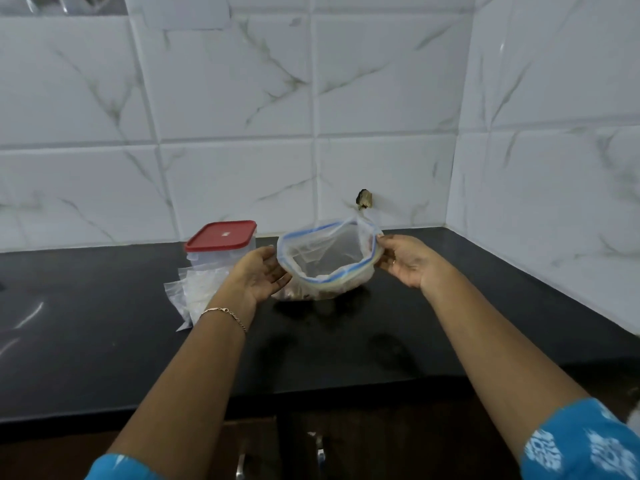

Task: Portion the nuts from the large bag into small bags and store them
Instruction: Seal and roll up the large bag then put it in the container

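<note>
Nuts (294,294) lie as a brown heap in the bottom of the large bag (329,252), which sits on the black counter (104,341) about midway between the two hands. Its blue-edged mouth gapes upward and is drawn out along a line from 9 to 3 o'clock. At 3 o'clock the right hand (407,263) pinches the rim between thumb and fingertips and lifts that corner higher than the rest. At 9 o'clock the left hand (263,273) lies palm up with loosely curved fingers against the bag's side; whether it actually grips the rim cannot be told. Both hands are about equally near, so the mouth opens toward the person at 6 o'clock, and I judge either hand could reach in while the other steadies it. The small bags (194,292) lie flat in a loose pile at 8 to 9 o'clock from the large bag, just beyond the left wrist, which makes the left hand the nearer one to fetch them. Behind the pile, at 10 o'clock, stands a clear container (221,245) with its red lid on. Tiled wall closes in at 12 o'clock, and a side wall at 3 o'clock, well apart from the bag. Bare counter stretches toward the front edge at 6 o'clock.
</note>
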The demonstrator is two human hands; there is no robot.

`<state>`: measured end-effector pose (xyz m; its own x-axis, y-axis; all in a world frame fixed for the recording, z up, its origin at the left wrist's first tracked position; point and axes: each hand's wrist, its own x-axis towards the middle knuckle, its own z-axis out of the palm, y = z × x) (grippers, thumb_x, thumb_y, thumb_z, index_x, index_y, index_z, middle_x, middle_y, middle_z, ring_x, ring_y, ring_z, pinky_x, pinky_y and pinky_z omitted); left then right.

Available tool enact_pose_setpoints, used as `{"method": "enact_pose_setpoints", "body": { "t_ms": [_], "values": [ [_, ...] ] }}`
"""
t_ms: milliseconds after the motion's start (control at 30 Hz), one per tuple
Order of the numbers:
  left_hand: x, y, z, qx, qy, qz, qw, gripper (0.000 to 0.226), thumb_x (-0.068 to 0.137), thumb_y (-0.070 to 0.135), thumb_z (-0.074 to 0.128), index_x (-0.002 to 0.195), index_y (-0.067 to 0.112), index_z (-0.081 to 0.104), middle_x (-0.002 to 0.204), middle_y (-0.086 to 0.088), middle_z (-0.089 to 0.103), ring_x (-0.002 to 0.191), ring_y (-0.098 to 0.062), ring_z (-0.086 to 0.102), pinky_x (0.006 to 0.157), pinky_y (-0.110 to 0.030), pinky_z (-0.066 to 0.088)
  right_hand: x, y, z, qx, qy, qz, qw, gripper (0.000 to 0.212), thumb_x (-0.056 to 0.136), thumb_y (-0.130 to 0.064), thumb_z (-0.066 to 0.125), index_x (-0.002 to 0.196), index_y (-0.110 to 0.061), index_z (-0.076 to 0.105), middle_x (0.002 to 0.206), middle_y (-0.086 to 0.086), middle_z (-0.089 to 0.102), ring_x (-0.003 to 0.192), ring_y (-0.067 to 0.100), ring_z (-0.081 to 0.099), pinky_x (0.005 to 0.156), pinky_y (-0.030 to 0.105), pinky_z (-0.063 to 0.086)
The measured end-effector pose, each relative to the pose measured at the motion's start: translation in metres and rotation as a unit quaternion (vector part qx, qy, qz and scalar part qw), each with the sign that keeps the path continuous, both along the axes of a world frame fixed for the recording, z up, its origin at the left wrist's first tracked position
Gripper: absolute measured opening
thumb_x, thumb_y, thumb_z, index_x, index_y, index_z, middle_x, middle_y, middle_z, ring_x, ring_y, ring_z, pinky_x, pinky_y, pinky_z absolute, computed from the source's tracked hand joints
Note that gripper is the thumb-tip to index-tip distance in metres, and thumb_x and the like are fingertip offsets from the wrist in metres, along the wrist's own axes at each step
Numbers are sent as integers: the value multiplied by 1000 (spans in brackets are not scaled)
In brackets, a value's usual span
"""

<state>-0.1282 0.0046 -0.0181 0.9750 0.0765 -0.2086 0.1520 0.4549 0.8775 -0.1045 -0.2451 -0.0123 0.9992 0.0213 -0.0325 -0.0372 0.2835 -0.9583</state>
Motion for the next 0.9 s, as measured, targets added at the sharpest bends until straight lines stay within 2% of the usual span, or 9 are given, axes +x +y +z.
{"method": "enact_pose_setpoints", "body": {
  "t_ms": [67, 167, 333, 433, 533, 667, 733, 833, 900],
  "values": [
    [0, 4, 3, -16, 3, -7, 1000, 17, 97, 12, 50, 82, 8, 58, 62, -7, 66, 74, -20, 59, 75, -31, 50, 4, -1, 9, -40, -11, -26, 999, 12, 97, -8, 55, 86, -5, 61, 84, 10, 64, 75, 19, 62, 66, 31, 55],
    [0, 6, 11, -4, -12, -17, 1000, 10, 95, 7, 55, 86, 6, 57, 78, -10, 63, 75, -18, 58, 65, -27, 55, 4, -2, 24, -92, -25, -75, 993, 11, 90, -3, 63, 80, -6, 60, 80, 9, 65, 72, 18, 63, 66, 32, 57],
    [4, 11, 27, 161, -59, 57, 984, 29, 84, -13, 61, 73, 10, 47, 53, -8, 58, 50, -15, 54, 43, -22, 54, 7, -8, 45, -198, -49, -165, 965, 22, 76, 11, 72, 72, -6, 58, 77, 13, 62, 64, 19, 62, 51, 27, 57],
    [8, 15, 38, 249, -87, 112, 958, 28, 78, -17, 63, 77, 7, 48, 70, -13, 50, 55, -19, 49, 41, -22, 52, 10, -14, 52, -273, -67, -202, 938, 21, 71, 14, 71, 69, -5, 64, 78, 16, 65, 58, 18, 61, 44, 22, 54],
    [12, 15, 46, 453, -143, 175, 862, 25, 72, -6, 66, 90, 8, 57, 84, -9, 59, 65, -21, 54, 57, -28, 49, 10, -13, 55, -400, -115, -246, 876, 10, 70, 6, 64, 71, -2, 69, 73, 14, 68, 61, 23, 64, 60, 32, 60],
    [12, 11, 53, 641, -195, 151, 727, 26, 77, 4, 59, 102, 12, 57, 95, -6, 59, 85, -28, 58, 69, -31, 47, 1, -6, 60, -577, -125, -219, 777, 11, 73, -1, 51, 61, -3, 51, 62, 11, 53, 59, 29, 53, 47, 25, 36],
    [10, 11, 56, 705, -192, 160, 664, 20, 81, 11, 58, 101, 8, 58, 96, -10, 60, 87, -31, 58, 71, -34, 49, -1, -6, 60, -612, -104, -193, 760, 17, 77, -3, 48, 61, -8, 43, 65, 10, 51, 58, 26, 49, 49, 24, 33],
    [5, 13, 58, 745, -146, 156, 632, 29, 91, 26, 48, 83, 0, 59, 87, -16, 63, 77, -32, 57, 67, -33, 46, 1, -9, 60, -567, -75, -180, 800, 15, 80, -3, 42, 68, -6, 50, 63, 13, 56, 51, 25, 53, 49, 24, 39],
    [6, 15, 57, 667, -110, 118, 727, 34, 92, 27, 45, 86, -3, 60, 85, -18, 64, 76, -34, 60, 72, -35, 52, 1, -9, 61, -441, -34, -140, 886, 16, 85, -2, 40, 81, -3, 56, 65, 13, 54, 48, 21, 49, 43, 23, 38]
  ]
}}
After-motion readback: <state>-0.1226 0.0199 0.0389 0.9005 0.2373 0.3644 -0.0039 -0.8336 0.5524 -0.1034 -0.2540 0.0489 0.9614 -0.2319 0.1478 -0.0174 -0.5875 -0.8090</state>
